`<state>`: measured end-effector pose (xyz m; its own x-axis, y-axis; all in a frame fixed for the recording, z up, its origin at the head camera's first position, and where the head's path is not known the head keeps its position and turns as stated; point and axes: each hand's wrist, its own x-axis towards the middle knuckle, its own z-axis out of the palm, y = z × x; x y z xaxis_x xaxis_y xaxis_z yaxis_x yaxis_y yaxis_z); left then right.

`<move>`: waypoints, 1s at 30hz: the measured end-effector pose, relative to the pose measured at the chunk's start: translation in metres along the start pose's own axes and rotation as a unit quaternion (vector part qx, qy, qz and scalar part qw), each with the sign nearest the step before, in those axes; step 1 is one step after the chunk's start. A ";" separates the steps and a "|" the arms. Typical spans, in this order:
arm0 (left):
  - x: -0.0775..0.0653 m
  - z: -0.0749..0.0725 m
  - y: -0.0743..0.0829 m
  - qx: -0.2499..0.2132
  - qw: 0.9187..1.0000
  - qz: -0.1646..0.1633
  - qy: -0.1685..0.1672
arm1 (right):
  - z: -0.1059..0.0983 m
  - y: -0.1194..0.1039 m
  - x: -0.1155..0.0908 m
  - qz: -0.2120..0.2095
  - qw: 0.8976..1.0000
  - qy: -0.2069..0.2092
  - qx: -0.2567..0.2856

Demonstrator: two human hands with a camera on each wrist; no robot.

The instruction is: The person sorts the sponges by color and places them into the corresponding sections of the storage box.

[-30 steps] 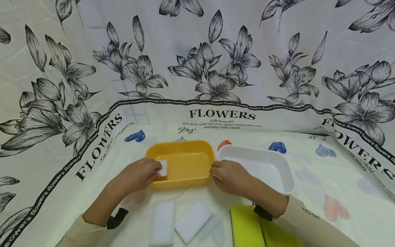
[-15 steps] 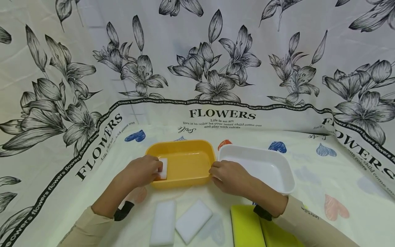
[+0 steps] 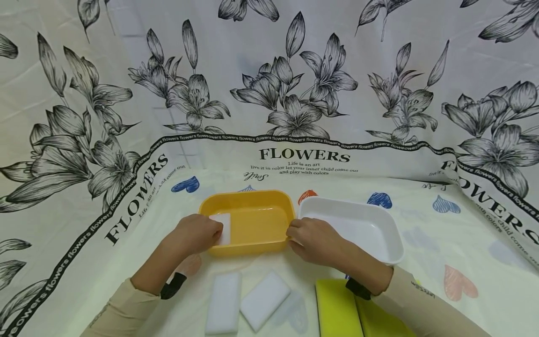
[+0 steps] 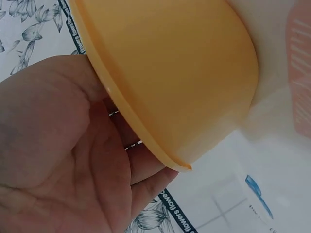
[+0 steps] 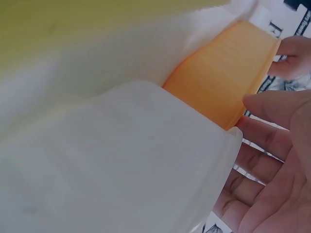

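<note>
A yellow rectangular tray [image 3: 252,249] sits mid-table. In it, at the left end, a white sponge block [image 3: 226,229] lies on the floor of the tray. My left hand [image 3: 195,236] reaches over the left rim and holds the sponge, covering part of it. From the left wrist, my left hand [image 4: 82,145] has its fingers going behind the yellow rim, which hides the sponge. My right hand [image 3: 313,241] pinches the tray's right rim. In the right wrist view, the thumb of my right hand [image 5: 277,155] touches the yellow tray [image 5: 223,73] near its corner.
A white tray [image 3: 391,234] stands just right of the yellow one, partly behind my right hand. Two white sponge blocks [image 3: 223,303] lie in front. Yellow blocks [image 3: 338,309] lie at front right, partly under my right forearm. Flower-printed cloth [image 3: 303,117] hangs behind.
The white sponge has turned flatter in the yellow tray, showing more of its white face. My left hand has shifted slightly with it. My right hand stays at the rim.
</note>
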<state>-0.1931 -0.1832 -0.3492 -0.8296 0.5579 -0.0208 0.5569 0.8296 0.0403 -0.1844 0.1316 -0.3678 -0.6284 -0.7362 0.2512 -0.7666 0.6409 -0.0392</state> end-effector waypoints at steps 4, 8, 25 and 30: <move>0.001 0.004 0.000 0.020 1.000 0.004 -0.005 | 0.000 0.000 0.000 0.005 1.000 -0.003 0.004; 0.001 0.005 0.005 0.023 0.999 -0.002 -0.028 | 0.001 0.001 0.000 0.011 1.000 -0.009 0.010; -0.010 0.009 0.007 -0.056 0.998 -0.035 -0.010 | 0.002 0.000 0.002 0.013 1.000 -0.007 0.017; -0.026 0.004 0.008 -0.089 0.995 -0.037 0.028 | 0.003 0.000 0.002 0.013 1.000 -0.009 0.018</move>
<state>-0.1666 -0.1908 -0.3519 -0.8715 0.4898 0.0257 0.4831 0.8482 0.2173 -0.1859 0.1299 -0.3703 -0.6499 -0.7234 0.2331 -0.7543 0.6515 -0.0812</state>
